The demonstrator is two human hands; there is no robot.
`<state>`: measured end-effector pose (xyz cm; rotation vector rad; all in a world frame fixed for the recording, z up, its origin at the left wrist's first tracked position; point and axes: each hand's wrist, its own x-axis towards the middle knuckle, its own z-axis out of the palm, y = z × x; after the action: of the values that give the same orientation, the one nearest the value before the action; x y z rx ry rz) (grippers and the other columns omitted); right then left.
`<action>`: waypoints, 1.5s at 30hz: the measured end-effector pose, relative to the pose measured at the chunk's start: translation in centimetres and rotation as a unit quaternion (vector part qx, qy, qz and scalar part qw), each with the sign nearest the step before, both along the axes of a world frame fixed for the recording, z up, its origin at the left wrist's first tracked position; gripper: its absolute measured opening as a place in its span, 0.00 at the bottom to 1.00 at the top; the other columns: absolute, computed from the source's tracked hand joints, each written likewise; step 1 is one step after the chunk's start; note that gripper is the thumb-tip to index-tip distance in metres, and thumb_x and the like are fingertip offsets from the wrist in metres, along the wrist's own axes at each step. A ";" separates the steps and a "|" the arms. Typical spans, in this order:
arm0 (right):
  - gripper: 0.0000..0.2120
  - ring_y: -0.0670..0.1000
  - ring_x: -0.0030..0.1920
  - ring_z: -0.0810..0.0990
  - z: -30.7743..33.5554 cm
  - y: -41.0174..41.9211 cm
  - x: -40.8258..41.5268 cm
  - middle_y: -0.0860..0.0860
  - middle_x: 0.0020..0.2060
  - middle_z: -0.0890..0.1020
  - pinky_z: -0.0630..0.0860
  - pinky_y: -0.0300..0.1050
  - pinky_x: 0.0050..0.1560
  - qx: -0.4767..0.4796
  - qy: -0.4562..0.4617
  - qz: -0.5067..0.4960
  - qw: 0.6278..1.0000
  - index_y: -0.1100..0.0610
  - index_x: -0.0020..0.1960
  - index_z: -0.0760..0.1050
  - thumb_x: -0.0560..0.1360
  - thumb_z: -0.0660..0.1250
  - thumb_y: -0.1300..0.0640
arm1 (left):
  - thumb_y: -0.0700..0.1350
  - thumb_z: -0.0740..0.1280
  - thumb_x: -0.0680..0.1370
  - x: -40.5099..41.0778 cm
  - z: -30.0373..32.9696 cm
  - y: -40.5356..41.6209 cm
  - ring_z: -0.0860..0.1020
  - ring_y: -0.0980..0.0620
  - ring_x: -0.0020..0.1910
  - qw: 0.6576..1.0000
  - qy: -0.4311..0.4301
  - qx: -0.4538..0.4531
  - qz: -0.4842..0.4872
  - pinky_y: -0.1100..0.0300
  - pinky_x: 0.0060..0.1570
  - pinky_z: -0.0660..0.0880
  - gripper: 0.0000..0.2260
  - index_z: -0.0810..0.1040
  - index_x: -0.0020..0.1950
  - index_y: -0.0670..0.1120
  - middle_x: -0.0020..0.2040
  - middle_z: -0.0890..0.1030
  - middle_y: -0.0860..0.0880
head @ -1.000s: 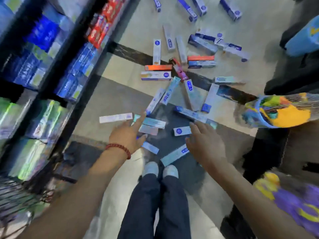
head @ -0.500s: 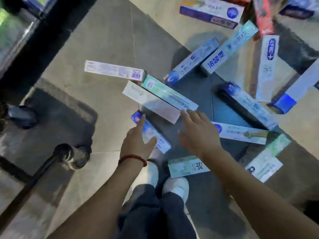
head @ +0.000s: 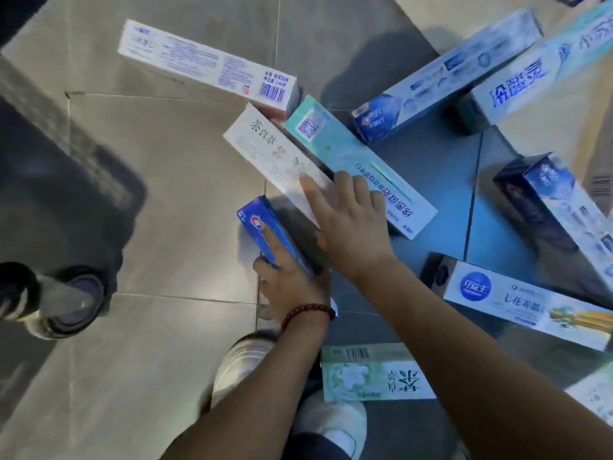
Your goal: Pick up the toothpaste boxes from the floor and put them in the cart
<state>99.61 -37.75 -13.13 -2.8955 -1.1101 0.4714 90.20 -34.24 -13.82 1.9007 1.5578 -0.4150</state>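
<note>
Left hand [head: 292, 283] grips the blue box [head: 265, 227], long axis pointing 11 o'clock; right hand [head: 351, 224] lies open-fingered on the white box [head: 275, 151]; bare floor [head: 166, 210] at 9 o'clock.

My feed is dim and blue-tinged; soft shadows pool on the floor [head: 172, 200] at left, edges bend and smear.

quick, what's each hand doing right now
Left hand: grips the blue box.
Right hand: open, fingers straight, reaching onto the white box; holding nothing.
</note>
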 end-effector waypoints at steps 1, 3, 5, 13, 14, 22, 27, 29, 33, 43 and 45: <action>0.35 0.58 0.42 0.76 -0.4 0.2 -0.3 0.58 0.45 0.78 0.69 0.46 0.36 0.002 -0.010 0.011 1.000 0.50 0.66 0.73 0.59 0.74 0.53 | 0.53 0.72 0.70 0.1 -0.2 0.0 0.73 0.37 0.55 1.000 -0.012 0.007 0.004 0.47 0.55 0.72 0.47 0.41 0.76 0.58 0.62 0.63 0.43; 0.38 0.56 0.36 0.75 -1.0 0.6 -0.9 0.57 0.40 0.76 0.63 0.43 0.30 0.014 0.002 -0.004 1.000 0.49 0.68 0.72 0.58 0.75 0.55 | 0.50 0.71 0.71 -0.1 -0.3 0.3 0.74 0.38 0.54 0.999 -0.039 0.006 0.004 0.49 0.54 0.72 0.45 0.42 0.77 0.57 0.61 0.64 0.44; 0.38 0.57 0.36 0.74 -0.7 0.8 -1.4 0.58 0.40 0.75 0.59 0.42 0.28 0.034 0.037 -0.042 0.998 0.49 0.70 0.69 0.61 0.75 0.57 | 0.49 0.71 0.72 -0.6 0.0 1.0 0.74 0.39 0.56 0.997 -0.072 -0.016 0.011 0.50 0.55 0.72 0.44 0.43 0.76 0.59 0.63 0.64 0.45; 0.33 0.54 0.53 0.67 7.5 -1.7 -1.7 0.52 0.52 0.63 0.65 0.44 0.40 0.059 0.223 -0.097 0.968 0.46 0.77 0.46 0.77 0.60 0.49 | 0.31 0.71 0.70 -1.7 8.4 5.7 0.69 0.77 0.43 0.975 -0.208 -0.072 -0.013 0.82 0.44 0.64 0.44 0.47 0.77 0.51 0.57 0.65 0.45; 0.33 0.54 0.51 0.68 9.0 -2.2 -1.8 0.52 0.52 0.63 0.65 0.43 0.40 0.073 0.236 -0.104 0.964 0.47 0.77 0.47 0.77 0.60 0.49 | 0.32 0.71 0.70 -1.7 10.0 6.3 0.69 0.77 0.43 0.973 -0.219 -0.078 -0.012 0.79 0.45 0.67 0.44 0.48 0.77 0.50 0.57 0.66 0.47; 0.30 0.42 0.42 0.70 25.3 -2.6 -0.7 0.43 0.47 0.66 0.63 0.27 0.35 0.285 0.228 -0.179 0.914 0.38 0.71 0.52 0.72 0.57 0.41 | 0.33 0.73 0.65 2.8 25.6 9.9 0.76 0.72 0.50 0.912 -0.379 -0.152 0.044 0.73 0.45 0.74 0.39 0.60 0.67 0.59 0.55 0.73 0.71; 0.30 0.39 0.38 0.71 37.1 -1.6 1.1 0.44 0.41 0.66 0.66 0.27 0.39 0.402 0.212 -0.233 0.860 0.40 0.71 0.57 0.73 0.64 0.50 | 0.33 0.75 0.63 6.0 36.8 11.3 0.78 0.62 0.54 0.880 -0.443 -0.167 0.033 0.59 0.49 0.78 0.39 0.66 0.64 0.62 0.60 0.77 0.54; 0.29 0.37 0.42 0.74 42.0 -1.3 1.6 0.45 0.45 0.70 0.69 0.27 0.44 0.450 0.225 -0.266 0.822 0.39 0.70 0.59 0.74 0.66 0.53 | 0.38 0.74 0.61 6.7 42.1 11.5 0.77 0.57 0.57 0.865 -0.468 -0.176 0.039 0.56 0.51 0.78 0.36 0.68 0.62 0.64 0.62 0.78 0.50; 0.30 0.42 0.58 0.76 52.3 -1.2 2.4 0.44 0.58 0.74 0.76 0.48 0.57 0.488 0.231 -0.283 0.793 0.38 0.70 0.62 0.73 0.67 0.54 | 0.29 0.75 0.64 7.1 53.1 11.4 0.78 0.68 0.50 0.826 -0.527 -0.202 0.014 0.64 0.44 0.79 0.37 0.67 0.65 0.57 0.66 0.74 0.47; 0.30 0.41 0.49 0.81 78.1 0.7 1.5 0.53 0.55 0.81 0.78 0.33 0.45 0.551 0.205 -0.180 0.788 0.43 0.60 0.71 0.65 0.76 0.66 | 0.25 0.73 0.65 3.3 77.4 13.7 0.77 0.69 0.49 0.788 -0.595 -0.147 -0.050 0.71 0.45 0.75 0.42 0.61 0.69 0.54 0.66 0.73 0.46; 0.28 0.35 0.58 0.76 82.4 1.8 0.3 0.47 0.63 0.75 0.75 0.34 0.56 0.552 0.254 -0.150 0.780 0.34 0.61 0.69 0.68 0.71 0.58 | 0.24 0.70 0.67 1.6 81.3 15.1 0.78 0.70 0.48 0.785 -0.607 -0.113 -0.058 0.72 0.44 0.75 0.41 0.60 0.68 0.56 0.66 0.72 0.48</action>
<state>99.94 -35.94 69.28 -1.6836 -0.5050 0.3587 91.84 -19.16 67.52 1.4829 0.4746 0.5153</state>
